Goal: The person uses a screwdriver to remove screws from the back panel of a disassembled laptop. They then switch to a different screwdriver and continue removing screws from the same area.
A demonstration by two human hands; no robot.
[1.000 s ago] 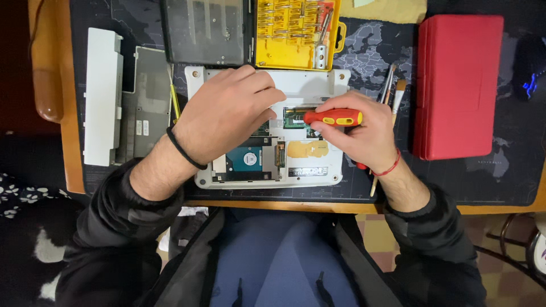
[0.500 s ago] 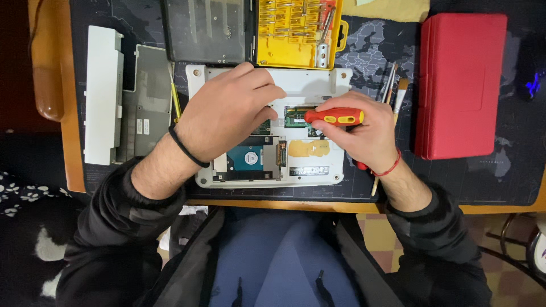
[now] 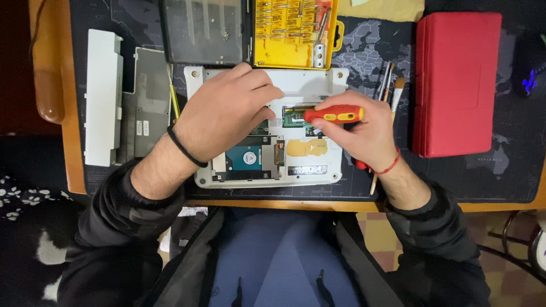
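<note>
Screwdriver point(image 3: 334, 115), red handle, yellow inlay

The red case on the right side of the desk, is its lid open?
No, the red case lies flat and closed on the dark mat, apart from both hands.
</note>
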